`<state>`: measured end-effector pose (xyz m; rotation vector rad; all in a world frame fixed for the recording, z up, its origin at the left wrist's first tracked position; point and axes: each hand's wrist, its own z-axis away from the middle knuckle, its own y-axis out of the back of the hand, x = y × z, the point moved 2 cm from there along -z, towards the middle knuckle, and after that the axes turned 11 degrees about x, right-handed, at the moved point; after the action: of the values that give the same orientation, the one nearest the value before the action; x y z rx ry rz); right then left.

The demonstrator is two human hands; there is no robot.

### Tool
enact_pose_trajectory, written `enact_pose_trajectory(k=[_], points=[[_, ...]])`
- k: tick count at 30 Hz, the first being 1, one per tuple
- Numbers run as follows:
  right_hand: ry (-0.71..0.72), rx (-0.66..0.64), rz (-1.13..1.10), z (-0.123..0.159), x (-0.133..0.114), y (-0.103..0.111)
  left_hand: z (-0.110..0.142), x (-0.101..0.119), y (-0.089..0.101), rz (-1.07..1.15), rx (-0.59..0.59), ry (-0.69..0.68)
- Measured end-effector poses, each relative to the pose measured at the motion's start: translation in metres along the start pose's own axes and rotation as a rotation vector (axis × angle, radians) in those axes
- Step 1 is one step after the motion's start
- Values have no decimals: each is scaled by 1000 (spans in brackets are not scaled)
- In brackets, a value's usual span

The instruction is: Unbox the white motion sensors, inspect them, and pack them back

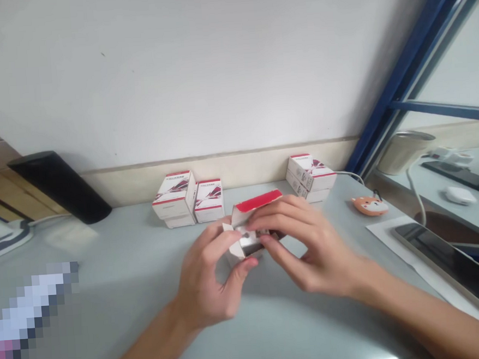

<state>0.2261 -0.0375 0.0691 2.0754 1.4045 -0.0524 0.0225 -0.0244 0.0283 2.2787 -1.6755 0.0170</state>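
A small white carton (236,248) with its red-topped lid flap (259,201) raised is between my two hands, above the desk. My left hand (209,274) grips the carton's left side, thumb at the near side and fingers at the far side. At the carton's opening, the fingers of my right hand (309,240) are bent together around something partly hidden. Inside the carton a whitish and dark item shows in part; its kind I cannot make out.
White cartons with red edges (175,197) stand by the wall at left, and more cartons (311,175) at right. A black cylinder (61,186) leans at far left. An orange animal-face pouch (370,205) and a dark-screened phone (454,268) lie at right, beside a blue-framed mirror or window (400,75).
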Motion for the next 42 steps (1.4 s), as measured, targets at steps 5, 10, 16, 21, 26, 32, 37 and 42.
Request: enact_pose_trajectory(k=[5, 10, 16, 21, 26, 32, 37, 42], points=[[-115, 104, -79, -1, -2, 3, 4, 3, 0, -45, -46, -64], [-18, 165, -35, 0, -4, 1, 1, 6, 4, -107, -73, -107], [-54, 128, 3, -1, -1, -2, -5, 12, 4, -230, -208, -69], [229, 174, 104, 5, 7, -1, -5, 13, 1, -299, -241, 6], [238, 92, 184, 9, 13, 0, -4, 7, 3, -273, -205, 93], [198, 30, 270, 9, 16, -5, -4, -2, 5, -146, -176, 200], [125, 50, 294, 11, 21, -9, -1, -5, 4, -105, -135, 78], [73, 70, 164, 11, 22, -9, 1, -4, 6, -197, -205, 81]])
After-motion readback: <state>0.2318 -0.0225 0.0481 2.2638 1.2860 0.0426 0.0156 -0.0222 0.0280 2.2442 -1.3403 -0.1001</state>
